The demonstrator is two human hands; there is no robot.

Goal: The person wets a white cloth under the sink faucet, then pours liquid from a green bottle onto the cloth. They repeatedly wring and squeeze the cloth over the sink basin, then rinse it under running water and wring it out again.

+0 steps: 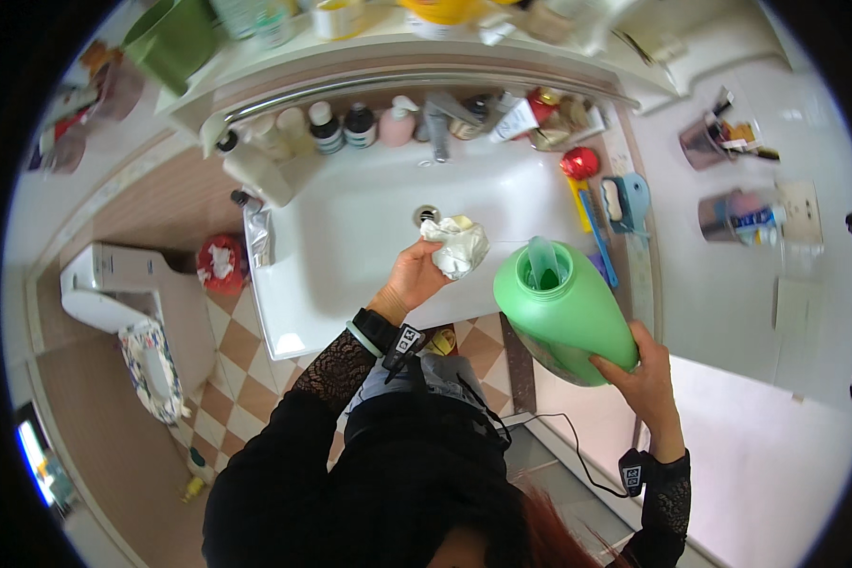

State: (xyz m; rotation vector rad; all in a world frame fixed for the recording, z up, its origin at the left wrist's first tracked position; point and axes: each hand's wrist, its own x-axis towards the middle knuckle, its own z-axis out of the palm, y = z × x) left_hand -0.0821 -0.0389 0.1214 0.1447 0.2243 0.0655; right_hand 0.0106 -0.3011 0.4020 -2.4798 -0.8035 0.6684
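Note:
In my left hand (413,275) is a crumpled white cloth (461,248), pinched by the thumb and fingers above the white sink basin (348,213). My right hand (642,376) grips a large green plastic bottle (575,312) near its base end. The bottle has no cap on, and a translucent pouring spout (542,261) shows inside its threaded mouth. Its mouth points toward the basin, over the front right rim. The cloth is just left of the bottle's mouth, apart from it. Below the cloth's far side lies the metal drain (426,214).
A chrome faucet (438,131) stands at the back among pump bottles and tubes. A blue brush (598,238) and a soap dish (625,202) line the right rim. On the left are a toilet (149,319) and a red waste bin (221,264). A cable (575,433) hangs by my right forearm.

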